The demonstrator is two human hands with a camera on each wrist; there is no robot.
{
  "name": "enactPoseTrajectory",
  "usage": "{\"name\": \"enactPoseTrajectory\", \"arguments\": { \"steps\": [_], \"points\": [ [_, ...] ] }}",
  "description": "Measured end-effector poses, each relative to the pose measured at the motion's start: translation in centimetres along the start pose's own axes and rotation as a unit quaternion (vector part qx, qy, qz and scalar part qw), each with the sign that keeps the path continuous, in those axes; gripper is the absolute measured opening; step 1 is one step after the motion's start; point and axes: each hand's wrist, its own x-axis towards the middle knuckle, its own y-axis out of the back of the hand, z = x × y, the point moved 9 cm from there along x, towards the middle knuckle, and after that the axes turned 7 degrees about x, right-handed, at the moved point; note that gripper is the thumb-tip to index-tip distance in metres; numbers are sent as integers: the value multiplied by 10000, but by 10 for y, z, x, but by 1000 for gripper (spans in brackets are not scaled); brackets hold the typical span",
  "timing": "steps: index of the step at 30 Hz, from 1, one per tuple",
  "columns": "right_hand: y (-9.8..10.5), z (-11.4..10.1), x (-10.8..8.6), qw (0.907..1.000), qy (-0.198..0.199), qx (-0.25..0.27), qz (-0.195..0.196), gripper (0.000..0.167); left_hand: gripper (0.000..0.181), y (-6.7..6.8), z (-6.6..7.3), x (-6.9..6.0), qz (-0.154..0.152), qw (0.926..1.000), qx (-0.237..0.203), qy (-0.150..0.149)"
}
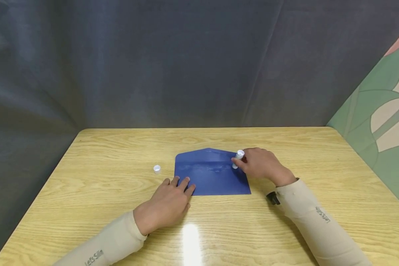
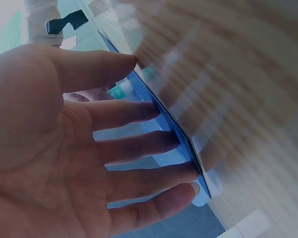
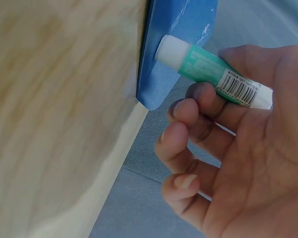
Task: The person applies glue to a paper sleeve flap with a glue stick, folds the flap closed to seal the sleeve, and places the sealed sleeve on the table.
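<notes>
A blue envelope [image 1: 212, 181] lies on the table with its flap opened away from the person; wet-looking streaks of glue mark it near the fold. My right hand [image 1: 261, 164] pinches a glue stick [image 3: 213, 72], white with a green label and barcode, between thumb and fingers. The stick's lower end meets the envelope's right side, close to the fold. With fingers spread and straight, my left hand [image 1: 169, 201] rests on the envelope's lower left corner. Left of the envelope, a small white cap [image 1: 157, 169] sits on the table.
The wooden table [image 1: 113, 155] runs back to a dark curtain [image 1: 186, 66]. At the right stands a panel with a leaf pattern [image 1: 389, 122]. A bright light reflection [image 1: 191, 244] shows on the table near the front.
</notes>
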Motion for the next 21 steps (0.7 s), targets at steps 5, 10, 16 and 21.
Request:
{"name": "enactPoseTrajectory", "arguments": {
  "steps": [5, 10, 16, 21],
  "points": [
    [0, 2, 0, 9999, -47, -1, -95, 46, 50, 0, 0, 0, -28, 10000, -8, 5],
    [3, 2, 0, 10000, -60, -28, -52, 47, 49, 0, -1, 0, -30, 10000, -7, 25],
    [9, 1, -1, 9999, -146, -72, 54, 49, 49, 0, -1, -1, 55, 10000, -28, -12],
    [18, -3, -6, 9992, -276, 41, 290, 52, 48, 3, 0, 0, 112, 9999, -20, -54]
  ]
}}
